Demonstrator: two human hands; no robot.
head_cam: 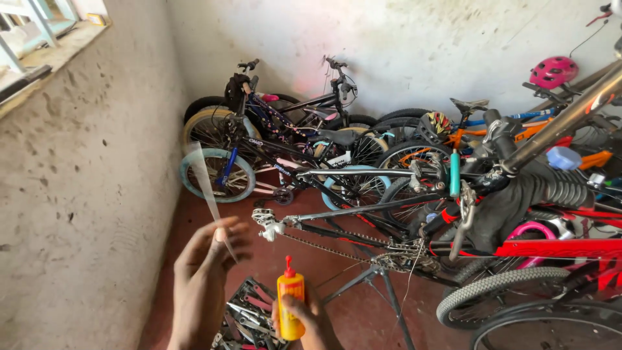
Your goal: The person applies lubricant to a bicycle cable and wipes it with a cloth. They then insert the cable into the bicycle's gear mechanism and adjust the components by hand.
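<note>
Gripping the yellow bottle (291, 304) upright, the right hand (304, 324) should tip its red nozzle steadily toward the chain (324, 246); the left hand (207, 272) pinches a clear strip (206, 188).

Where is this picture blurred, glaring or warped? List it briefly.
Head view: the left hand and the thin clear strip it holds are smeared by motion; the right hand with the yellow bottle is sharper; sunlight flares on the slanted metal tube at the right edge; the wide lens bends the left wall.
</note>
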